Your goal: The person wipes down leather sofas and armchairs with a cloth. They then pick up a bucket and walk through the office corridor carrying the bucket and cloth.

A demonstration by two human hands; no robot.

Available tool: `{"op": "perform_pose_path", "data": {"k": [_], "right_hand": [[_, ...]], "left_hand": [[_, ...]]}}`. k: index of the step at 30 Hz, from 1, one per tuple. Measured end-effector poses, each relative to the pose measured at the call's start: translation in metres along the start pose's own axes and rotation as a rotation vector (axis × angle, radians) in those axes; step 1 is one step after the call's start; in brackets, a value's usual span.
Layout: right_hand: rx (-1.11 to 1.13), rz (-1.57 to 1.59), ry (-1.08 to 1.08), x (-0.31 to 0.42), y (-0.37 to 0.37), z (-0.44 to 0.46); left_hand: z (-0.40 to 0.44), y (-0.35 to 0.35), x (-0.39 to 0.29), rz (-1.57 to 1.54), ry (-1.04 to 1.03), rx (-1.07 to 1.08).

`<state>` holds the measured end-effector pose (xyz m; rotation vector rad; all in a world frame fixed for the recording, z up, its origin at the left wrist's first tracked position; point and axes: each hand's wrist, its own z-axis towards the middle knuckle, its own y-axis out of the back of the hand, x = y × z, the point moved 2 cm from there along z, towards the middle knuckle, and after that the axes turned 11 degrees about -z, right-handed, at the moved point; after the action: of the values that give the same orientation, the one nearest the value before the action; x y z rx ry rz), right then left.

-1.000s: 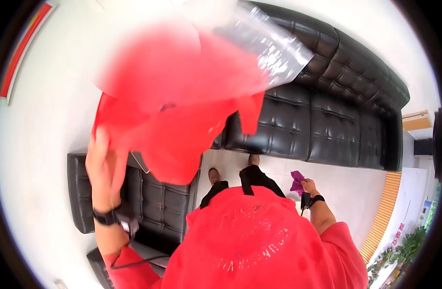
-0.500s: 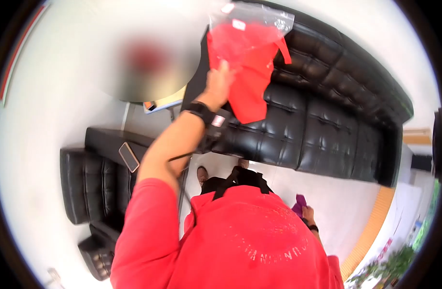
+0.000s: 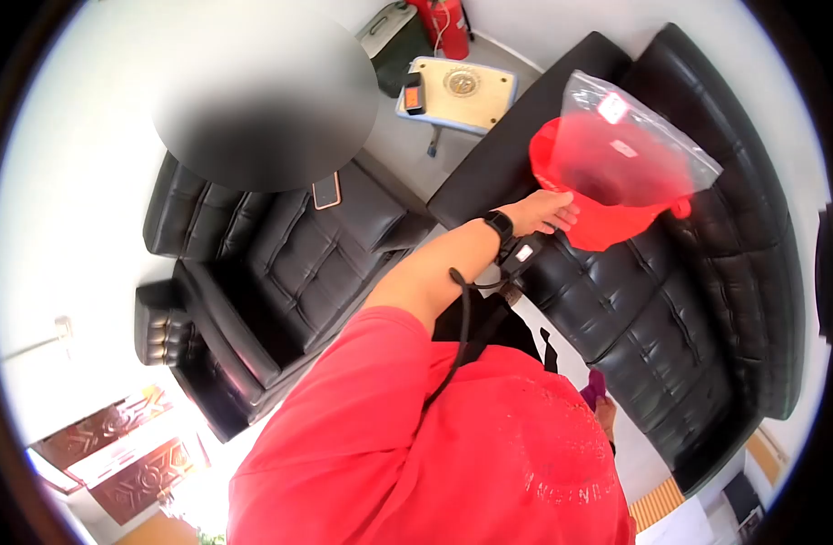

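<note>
On the black sofa lies a red cloth (image 3: 607,225), bunched with a rounded outline and partly covered by a clear plastic bag (image 3: 648,123) with white labels. My left hand (image 3: 545,214) reaches to the cloth's near left edge, fingers stretched out. Its fingertips are at the cloth, though I cannot tell whether they press on it. Low beside my body, my right hand (image 3: 605,413) is closed around a small purple cloth (image 3: 594,386). My shirt partly hides that arm.
The black sofa (image 3: 643,336) runs along the right. A black armchair (image 3: 298,263) stands at left with a phone (image 3: 326,191) on it. Beyond are a small table (image 3: 480,104) bearing a dark device, and a red fire extinguisher (image 3: 450,32). A blurred grey disc covers the upper left.
My view has turned left, bringing the small table and extinguisher into sight. The red cloth, earlier hanging long from my left hand, now lies bunched on the sofa. My left fingers have straightened.
</note>
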<state>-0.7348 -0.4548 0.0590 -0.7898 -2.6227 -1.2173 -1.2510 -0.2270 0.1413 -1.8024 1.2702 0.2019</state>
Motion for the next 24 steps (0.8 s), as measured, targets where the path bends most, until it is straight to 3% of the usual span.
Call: {"op": "perform_pose_path", "data": {"k": [1,6,9,11,13,14,17,20,23,24], "right_hand": [[0.02,-0.025,0.011,0.062,0.025,-0.004],[0.162,0.235,0.017,0.162,0.023,0.031],[0.225,0.263,0.105,0.249,0.001,0.043],[0.253,0.134,0.318,0.307,-0.017,0.057],[-0.05,-0.065,0.588,0.387,-0.033,0.053],[-0.153,-0.088,0.692,0.418,-0.044,0.06],[-0.361,-0.119,0.882,0.502,-0.074,0.085],[-0.431,-0.408,0.886,0.552,-0.128,0.127],[-0.536,-0.636,0.766,0.561,-0.181,0.112],[-0.442,-0.656,0.846,0.561,-0.191,0.097]], "left_hand": [[-0.014,0.012,-0.001,0.009,0.006,0.001],[-0.086,0.128,0.033,-0.178,-0.12,-0.276],[-0.142,0.221,0.057,0.029,-0.378,-0.874],[-0.18,0.279,0.07,0.49,-0.511,-1.358],[-0.222,0.306,0.055,0.635,-0.453,-1.547],[-0.233,0.319,0.051,0.887,-0.33,-1.667],[-0.244,0.359,0.049,0.819,-0.139,-1.697],[-0.24,0.369,0.042,0.74,0.047,-1.628],[-0.227,0.375,0.047,0.689,-0.031,-1.578],[-0.225,0.375,0.047,0.675,-0.068,-1.584]]}}
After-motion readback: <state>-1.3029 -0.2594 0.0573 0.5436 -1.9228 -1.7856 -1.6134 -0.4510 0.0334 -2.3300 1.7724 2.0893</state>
